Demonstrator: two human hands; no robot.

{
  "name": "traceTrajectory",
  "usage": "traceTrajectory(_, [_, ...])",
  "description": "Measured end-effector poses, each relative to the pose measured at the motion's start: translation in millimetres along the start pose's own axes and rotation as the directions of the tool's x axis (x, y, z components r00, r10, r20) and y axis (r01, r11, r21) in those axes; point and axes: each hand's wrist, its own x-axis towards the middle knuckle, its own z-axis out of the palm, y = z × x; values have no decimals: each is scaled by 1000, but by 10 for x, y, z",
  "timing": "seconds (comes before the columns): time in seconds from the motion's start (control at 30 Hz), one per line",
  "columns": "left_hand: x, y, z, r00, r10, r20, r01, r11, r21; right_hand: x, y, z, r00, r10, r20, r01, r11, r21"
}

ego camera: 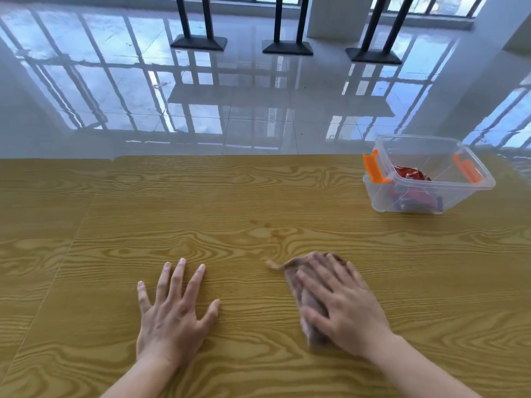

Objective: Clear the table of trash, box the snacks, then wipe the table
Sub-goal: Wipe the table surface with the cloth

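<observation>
My right hand [342, 305] presses flat on a brownish-pink cloth [301, 285] on the wooden table [201, 202], near the front middle; the hand and cloth look blurred. My left hand [172, 308] rests flat on the table with fingers spread and holds nothing. A small reddish-brown stain [273, 229] marks the table just beyond the cloth. At the far right stands a clear plastic box [471, 193] with orange latches, its lid off, and snack packets [411, 173] lie inside it.
The table's far edge runs across the middle of the view, with a glossy tiled floor [230, 96] beyond. Three black metal stands [287, 47] rise from the floor at the back. A seam in the tabletop runs down the left side.
</observation>
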Motion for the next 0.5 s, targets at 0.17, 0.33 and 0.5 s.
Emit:
traceTrajectory(0.17, [8, -2, 15, 1000, -4, 2, 4, 1000, 13, 764, 62, -254, 866, 498, 40, -500, 861, 92])
traceTrajectory(0.33, [-5, -4, 9, 1000, -4, -1, 4, 1000, 14, 259, -718, -30, 989, 141, -42, -137, 987, 78])
traceTrajectory(0.5, [5, -26, 36, 1000, 2, 5, -2, 1000, 5, 50, -328, 17, 995, 92, -50, -92, 996, -3])
